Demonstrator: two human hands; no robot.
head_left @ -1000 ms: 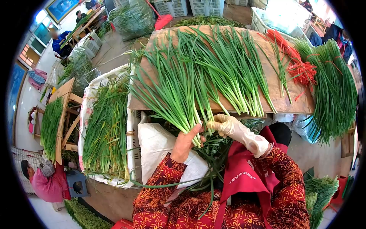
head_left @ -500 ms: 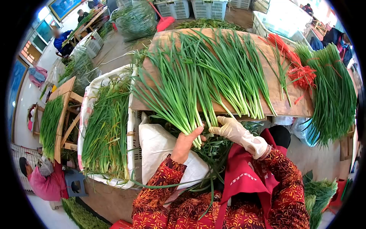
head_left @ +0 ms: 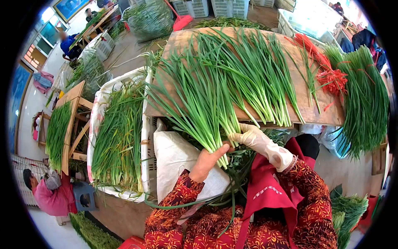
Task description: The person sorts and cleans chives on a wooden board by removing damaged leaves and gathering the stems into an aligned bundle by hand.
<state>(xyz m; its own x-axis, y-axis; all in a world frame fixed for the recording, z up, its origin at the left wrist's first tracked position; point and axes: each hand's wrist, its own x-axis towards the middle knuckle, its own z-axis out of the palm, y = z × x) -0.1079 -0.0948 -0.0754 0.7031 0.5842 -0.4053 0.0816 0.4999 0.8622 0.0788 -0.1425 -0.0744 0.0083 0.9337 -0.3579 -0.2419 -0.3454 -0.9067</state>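
My bare left hand (head_left: 208,162) is closed round the pale stem ends of a bunch of garlic chives (head_left: 209,135), just past the near edge of a wooden board (head_left: 159,101). Its thumb lies across the stems, and the long green leaves stretch back over the board. Right beside it, my right hand (head_left: 265,145), in a cream glove, pinches the ends of a smaller cluster of chives (head_left: 228,120). More loose chives (head_left: 259,93) lie fanned out on the board to the right, white ends towards me.
Red ties (head_left: 331,81) lie at the board's right, near a large pile of chives (head_left: 365,103). On the left stands a white crate (head_left: 146,164) full of chives, beside a white sack (head_left: 178,162). A person in pink (head_left: 54,197) sits at lower left.
My left hand has come slightly down and right with its bunch. The cluster at my right hand has grown thicker and sits closer against that bunch.
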